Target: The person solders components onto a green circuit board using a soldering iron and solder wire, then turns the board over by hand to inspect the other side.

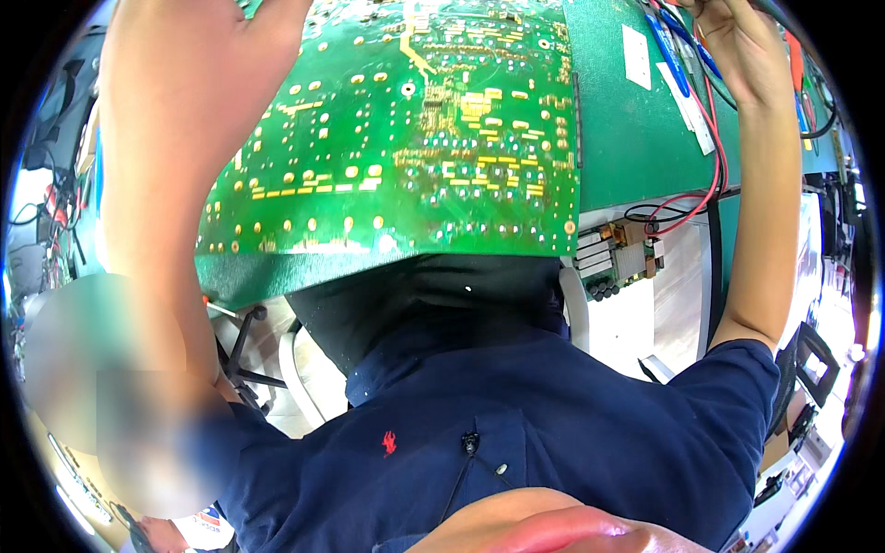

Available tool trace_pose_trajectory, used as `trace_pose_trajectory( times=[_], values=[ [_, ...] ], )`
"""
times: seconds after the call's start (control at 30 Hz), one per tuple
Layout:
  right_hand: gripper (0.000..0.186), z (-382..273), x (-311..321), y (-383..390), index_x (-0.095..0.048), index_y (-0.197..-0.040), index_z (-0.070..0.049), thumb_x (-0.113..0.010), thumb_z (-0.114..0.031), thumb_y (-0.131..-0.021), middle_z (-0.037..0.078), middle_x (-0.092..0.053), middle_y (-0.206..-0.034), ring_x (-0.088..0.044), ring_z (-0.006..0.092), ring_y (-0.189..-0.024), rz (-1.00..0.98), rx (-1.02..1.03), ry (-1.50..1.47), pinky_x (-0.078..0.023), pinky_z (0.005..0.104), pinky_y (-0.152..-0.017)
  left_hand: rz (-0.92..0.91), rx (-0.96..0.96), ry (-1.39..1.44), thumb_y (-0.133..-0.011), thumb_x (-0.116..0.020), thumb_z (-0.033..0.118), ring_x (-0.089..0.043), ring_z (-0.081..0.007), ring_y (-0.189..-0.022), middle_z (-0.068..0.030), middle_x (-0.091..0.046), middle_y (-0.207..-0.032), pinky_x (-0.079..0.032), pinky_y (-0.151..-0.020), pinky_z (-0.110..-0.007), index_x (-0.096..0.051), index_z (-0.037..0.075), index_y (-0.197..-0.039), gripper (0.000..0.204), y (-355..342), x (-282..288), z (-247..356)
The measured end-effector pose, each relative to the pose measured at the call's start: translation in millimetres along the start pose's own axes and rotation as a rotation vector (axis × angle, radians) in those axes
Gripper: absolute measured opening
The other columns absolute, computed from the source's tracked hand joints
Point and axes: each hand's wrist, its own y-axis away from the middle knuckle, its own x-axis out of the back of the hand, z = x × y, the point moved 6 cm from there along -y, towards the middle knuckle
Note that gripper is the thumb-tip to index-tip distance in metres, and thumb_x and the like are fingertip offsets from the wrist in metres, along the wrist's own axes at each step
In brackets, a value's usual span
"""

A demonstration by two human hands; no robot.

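1. Fingers of the left hand (198, 37) are running past the frame's top edge by the green circuit board (406, 138); their grip cannot be told.
2. Right hand (737, 41) is curling around red and black wires (714, 138), right of the board.
3. Board is lying on a green mat (636, 138).
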Motion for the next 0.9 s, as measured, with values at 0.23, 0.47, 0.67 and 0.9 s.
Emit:
trace_pose_trajectory(
  times=[0.23, 0.47, 0.67, 0.9],
  values=[
    [0.012, 8, 2, 0, -0.064, -0.093, -0.006, -0.062, -0.017, -0.096, -0.001, -0.062, -0.074, -0.057, 0.0064, -0.064, 0.166, 0.071, 0.026, -0.044, 0.0202, -0.056, -0.016, -0.064, 0.222, -0.083, -0.073, 0.006, -0.043, -0.0093, -0.059, -0.0011, -0.063, -0.074, -0.031, -0.053, -0.025, -0.068, 0.002, -0.092, 0.011, -12, -29, -18],
    [0.02, 24, 20, -6, -0.058, -0.079, -0.003, -0.056, -0.019, -0.092, 0.0, -0.049, -0.054, -0.042, 0.0079, -0.043, 0.173, 0.064, 0.095, -0.038, 0.021, -0.046, -0.025, -0.14, 0.292, -0.086, -0.073, 0.008, -0.037, -0.0032, -0.06, 0.0039, -0.066, -0.078, -0.027, -0.053, -0.021, -0.07, 0.003, -0.096, 0.011, -11, -42, -21],
    [0.019, 21, 18, 5, -0.058, -0.08, 0.0, -0.056, -0.017, -0.089, 0.003, -0.055, -0.056, -0.044, 0.0087, -0.04, 0.152, 0.058, 0.159, -0.039, 0.0214, -0.044, -0.077, -0.137, 0.23, -0.086, -0.072, 0.005, -0.041, -0.0045, -0.058, 0.0005, -0.07, -0.081, -0.03, -0.052, -0.022, -0.072, 0.005, -0.098, 0.012, -10, -52, -16],
    [0.032, 13, 38, -5, -0.061, -0.11, 0.006, -0.046, -0.021, -0.101, 0.006, -0.055, -0.076, -0.047, 0.0103, -0.067, -0.267, -0.04, 0.042, -0.042, 0.0256, -0.073, -0.082, -0.125, 0.296, -0.089, -0.069, 0.002, -0.045, -0.0042, -0.061, -0.0001, -0.07, -0.084, -0.037, -0.055, -0.02, -0.073, 0.005, -0.104, 0.016, -10, -57, -21]
  ],
)
